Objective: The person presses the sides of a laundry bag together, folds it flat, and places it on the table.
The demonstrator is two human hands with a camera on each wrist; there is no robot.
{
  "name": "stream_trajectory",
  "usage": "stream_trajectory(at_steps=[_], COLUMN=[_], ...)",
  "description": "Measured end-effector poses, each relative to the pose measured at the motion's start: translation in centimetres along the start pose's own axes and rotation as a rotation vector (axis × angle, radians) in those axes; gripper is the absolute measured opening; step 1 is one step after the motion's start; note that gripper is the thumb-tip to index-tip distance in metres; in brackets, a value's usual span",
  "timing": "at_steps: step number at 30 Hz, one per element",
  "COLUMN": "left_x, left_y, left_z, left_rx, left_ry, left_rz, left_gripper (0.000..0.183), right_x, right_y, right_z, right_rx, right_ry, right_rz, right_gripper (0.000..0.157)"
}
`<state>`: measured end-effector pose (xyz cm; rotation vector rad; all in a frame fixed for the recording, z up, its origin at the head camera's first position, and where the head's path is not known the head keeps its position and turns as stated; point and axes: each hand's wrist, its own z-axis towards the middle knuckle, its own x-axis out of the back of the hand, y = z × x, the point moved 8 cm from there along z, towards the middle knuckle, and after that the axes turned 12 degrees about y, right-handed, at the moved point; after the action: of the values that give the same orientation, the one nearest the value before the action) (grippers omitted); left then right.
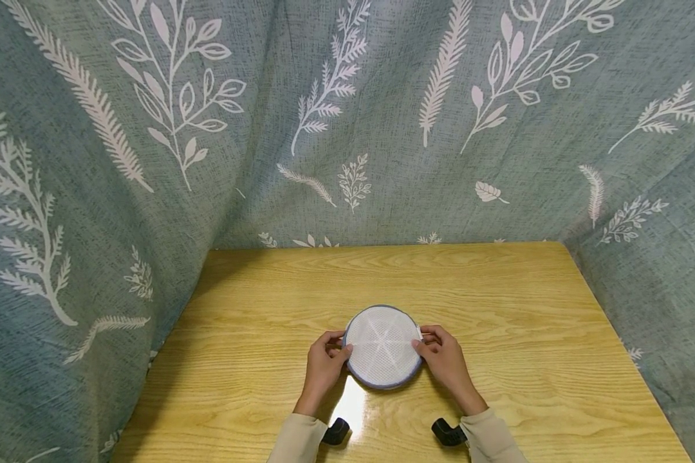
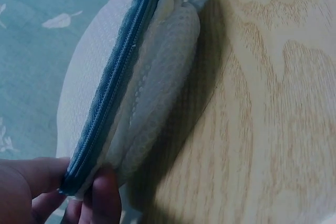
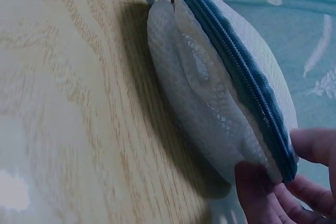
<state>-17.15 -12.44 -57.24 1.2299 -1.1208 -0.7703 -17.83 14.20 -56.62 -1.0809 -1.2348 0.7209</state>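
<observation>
A round white mesh laundry bag (image 1: 383, 347) with a blue zipper rim is held between both hands over the wooden table. My left hand (image 1: 326, 364) pinches its left edge, thumb on top and fingers beneath. On the opposite edge my right hand (image 1: 444, 360) pinches it the same way, beside a small white tag. In the left wrist view the blue zipper (image 2: 118, 77) runs along the bag's side, closed where it shows. Below the zipper, the mesh underside (image 3: 194, 103) sags in soft folds in the right wrist view.
The wooden table (image 1: 255, 289) spreads out around the bag. Blue-green curtains (image 1: 394, 180) with white leaf prints hang behind it and at both sides. Black wrist devices (image 1: 336, 431) sit by the sleeves. Bright light reflects off the tabletop near the left wrist.
</observation>
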Motion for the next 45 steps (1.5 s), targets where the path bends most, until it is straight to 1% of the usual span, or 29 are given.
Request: stream_trajectory(at_steps=[3,5,8,12,14,16,19,22,24,27,30,32,34,36,38,41,45], left_x=[0.0,0.1,0.3,0.5,0.5,0.3,-0.1,-0.6,-1.0,-1.5,-2.0,-2.2,-2.5,-2.7,-3.0,-3.2,-3.3], left_y=[0.0,0.1,0.8,2.2,3.1,4.1,5.3,5.9,6.1,6.1,5.9,5.7,5.6,5.5,5.3,5.0,4.7], left_z=[-0.1,-0.1,-0.3,-0.8,-1.1,-1.5,-2.3,-3.1,-3.6,-4.1,-4.4,-4.7,-4.9,-5.1,-5.2,-5.2,-5.1], left_rx=[0.001,-0.019,-0.080,-0.193,-0.279,-0.383,-0.561,-0.716,-0.799,-0.884,-0.928,-0.945,-0.961,-0.973,-0.979,-0.978,-0.956], left_ry=[0.002,0.006,0.019,0.028,0.023,0.009,-0.031,-0.093,-0.135,-0.191,-0.235,-0.262,-0.287,-0.309,-0.329,-0.346,-0.363], left_rz=[0.023,0.047,0.099,0.183,0.232,0.281,0.365,0.425,0.453,0.498,0.561,0.603,0.642,0.674,0.705,0.739,0.775], left_gripper=[0.031,0.032,0.033,0.034,0.035,0.037,0.042,0.050,0.056,0.064,0.071,0.076,0.081,0.086,0.090,0.092,0.091], right_x=[0.2,0.3,0.6,0.8,0.9,1.0,1.1,1.1,1.0,0.6,0.0,-0.4,-0.8,-1.3,-1.7,-2.2,-2.6], right_y=[-0.1,-0.2,-0.4,-0.6,-0.7,-0.9,-1.3,-2.1,-2.8,-3.9,-4.7,-5.1,-5.4,-5.5,-5.4,-5.1,-4.7], right_z=[-0.1,-0.2,-0.3,-0.5,-0.6,-0.7,-0.8,-1.1,-1.4,-2.1,-2.9,-3.4,-3.8,-4.2,-4.4,-4.6,-4.7], right_rx=[0.028,0.052,0.085,0.098,0.102,0.123,0.197,0.326,0.437,0.605,0.759,0.841,0.898,0.931,0.945,0.950,0.944], right_ry=[0.006,0.009,0.004,-0.020,-0.032,-0.040,-0.041,-0.038,-0.045,-0.078,-0.125,-0.156,-0.184,-0.212,-0.241,-0.272,-0.289], right_rz=[-0.016,-0.022,-0.035,-0.055,-0.056,-0.056,-0.069,-0.107,-0.145,-0.209,-0.260,-0.277,-0.291,-0.303,-0.325,-0.366,-0.413], right_gripper=[0.032,0.033,0.034,0.038,0.040,0.042,0.044,0.048,0.052,0.061,0.073,0.081,0.086,0.089,0.092,0.094,0.096])
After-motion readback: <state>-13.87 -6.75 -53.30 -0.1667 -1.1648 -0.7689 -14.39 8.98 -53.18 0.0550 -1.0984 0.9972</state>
